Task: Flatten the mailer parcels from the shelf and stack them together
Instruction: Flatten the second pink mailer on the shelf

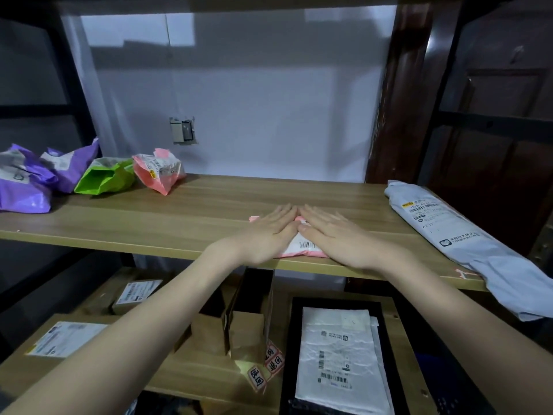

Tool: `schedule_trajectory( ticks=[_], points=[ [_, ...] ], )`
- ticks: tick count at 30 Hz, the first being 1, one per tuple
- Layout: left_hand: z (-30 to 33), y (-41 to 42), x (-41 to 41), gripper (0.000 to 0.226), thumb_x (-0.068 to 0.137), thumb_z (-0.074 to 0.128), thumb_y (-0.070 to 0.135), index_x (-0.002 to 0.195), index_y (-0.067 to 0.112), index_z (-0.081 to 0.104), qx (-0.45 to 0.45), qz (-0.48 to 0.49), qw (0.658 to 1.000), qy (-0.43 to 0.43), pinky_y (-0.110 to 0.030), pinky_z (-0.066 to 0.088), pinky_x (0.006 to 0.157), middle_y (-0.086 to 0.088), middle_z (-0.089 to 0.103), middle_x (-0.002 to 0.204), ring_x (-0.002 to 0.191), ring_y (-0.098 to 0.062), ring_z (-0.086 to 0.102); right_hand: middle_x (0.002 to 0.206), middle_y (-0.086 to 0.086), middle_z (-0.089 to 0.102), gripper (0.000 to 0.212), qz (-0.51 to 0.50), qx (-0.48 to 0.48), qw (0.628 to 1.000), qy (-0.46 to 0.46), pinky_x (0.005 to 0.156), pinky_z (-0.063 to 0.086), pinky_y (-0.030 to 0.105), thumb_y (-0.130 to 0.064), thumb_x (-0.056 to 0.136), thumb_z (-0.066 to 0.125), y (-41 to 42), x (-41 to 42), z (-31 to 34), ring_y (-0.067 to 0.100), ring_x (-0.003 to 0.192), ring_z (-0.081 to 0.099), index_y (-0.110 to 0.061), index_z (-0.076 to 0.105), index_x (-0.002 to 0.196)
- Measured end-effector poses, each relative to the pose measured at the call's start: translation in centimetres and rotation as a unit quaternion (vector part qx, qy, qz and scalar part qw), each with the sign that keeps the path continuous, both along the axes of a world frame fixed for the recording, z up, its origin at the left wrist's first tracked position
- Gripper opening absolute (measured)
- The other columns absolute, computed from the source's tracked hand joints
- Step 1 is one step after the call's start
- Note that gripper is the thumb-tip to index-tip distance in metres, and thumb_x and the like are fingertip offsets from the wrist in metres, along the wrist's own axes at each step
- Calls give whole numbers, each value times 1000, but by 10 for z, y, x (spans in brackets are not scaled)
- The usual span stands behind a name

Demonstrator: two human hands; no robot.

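Note:
A pink mailer parcel point(303, 247) with a white barcode label lies near the front edge of the wooden shelf point(167, 223). My left hand point(269, 232) and my right hand point(335, 235) press flat on it side by side, fingers straight, fingertips nearly touching; they hide most of it. At the shelf's back left sit crumpled mailers: two purple ones point(24, 181) point(73, 166), a green one point(103, 176) and another pink one point(158, 170). A long grey-white mailer point(454, 235) lies at the right end, hanging over the front edge.
A white wall with a socket point(183, 130) backs the shelf; black posts point(71, 76) frame it. The lower shelf point(194, 375) holds cardboard boxes point(134, 295), brown packages point(245, 330) with red stickers and white mailers point(338, 354) in a black tray.

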State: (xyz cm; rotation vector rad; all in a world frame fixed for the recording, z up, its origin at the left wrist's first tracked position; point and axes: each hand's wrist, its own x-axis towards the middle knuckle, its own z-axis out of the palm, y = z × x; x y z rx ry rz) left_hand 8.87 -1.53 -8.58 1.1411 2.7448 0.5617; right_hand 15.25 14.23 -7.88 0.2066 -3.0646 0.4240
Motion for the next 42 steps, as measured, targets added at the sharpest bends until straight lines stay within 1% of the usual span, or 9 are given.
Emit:
schedule_trajectory(
  ticks=[3, 17, 22, 26, 33, 35, 36, 39, 42],
  points=[
    [0, -1, -1, 54, 102, 12, 39, 150, 17, -1, -6, -2, 1000, -17, -30, -2, 120, 0, -8, 159, 146, -9, -7, 159, -6, -3, 61, 1, 3, 1000, -11, 119, -5, 30, -49, 98, 16, 1, -2, 0, 5, 145, -5, -21, 3, 150],
    [-2, 0, -1, 55, 102, 11, 41, 150, 20, -5, -11, 9, 1000, -20, -21, -6, 112, 3, -12, 158, 145, -8, -10, 159, -2, -8, 60, 2, 14, 1000, -12, 116, -7, 27, -48, 98, 14, -2, 2, 1, 6, 145, -8, -21, -1, 150],
    [-1, 0, -1, 54, 101, 11, 43, 149, 24, -6, -20, 8, 999, -29, -28, -6, 117, 2, -12, 159, 146, -14, -11, 159, -2, -9, 60, 1, 11, 1000, -13, 116, -7, 27, -48, 98, 14, -2, 1, 1, 6, 145, -8, -21, -1, 150],
    [1, 1, 1, 54, 102, 10, 41, 149, 22, -7, -20, 5, 999, -27, -26, -6, 115, 1, -11, 159, 146, -14, -11, 159, -2, -9, 61, 0, 13, 1000, -11, 115, -8, 27, -49, 98, 13, -2, 1, 0, 6, 145, -8, -21, -1, 150],
    [-2, -2, 0, 52, 103, 10, 35, 149, 19, -7, -32, 4, 999, -12, -30, -6, 119, -2, -12, 159, 146, -16, -12, 159, -6, -2, 61, -6, 1, 1000, -10, 116, -4, 29, -52, 97, 15, -2, 3, 1, 10, 146, -3, -25, 3, 150],
    [-2, -3, 4, 52, 103, 13, 34, 151, 18, -1, -26, -4, 1000, 11, -24, -6, 115, 1, -8, 159, 146, -14, -9, 159, -8, 9, 60, -4, -23, 1000, 1, 116, 3, 31, -52, 97, 20, -1, 3, 2, 12, 146, 5, -27, 10, 150],
    [-3, -4, 6, 53, 103, 16, 37, 151, 20, 3, -2, 5, 1000, 20, -25, -2, 115, 3, -5, 159, 147, -12, -5, 158, -8, 15, 59, -2, -40, 999, 11, 116, 8, 33, -52, 96, 24, -1, 5, 3, 13, 145, 10, -28, 15, 150],
    [-5, -8, 9, 61, 97, 25, 52, 151, 25, 14, 93, 47, 993, 52, -38, 16, 116, 4, 8, 160, 146, -14, 15, 152, -3, 32, 61, -12, -68, 997, 43, 115, 21, 42, -51, 92, 43, -1, 13, 10, 17, 140, 24, -28, 27, 145],
    [-11, -13, 18, 61, 94, 35, 53, 146, 22, 24, 106, 129, 976, 140, -44, 23, 110, 1, 28, 154, 139, -21, 32, 142, 3, 43, 72, -41, -73, 992, 95, 109, 31, 45, -50, 78, 64, 4, 28, 19, 20, 131, 39, -26, 35, 140]
  ],
)
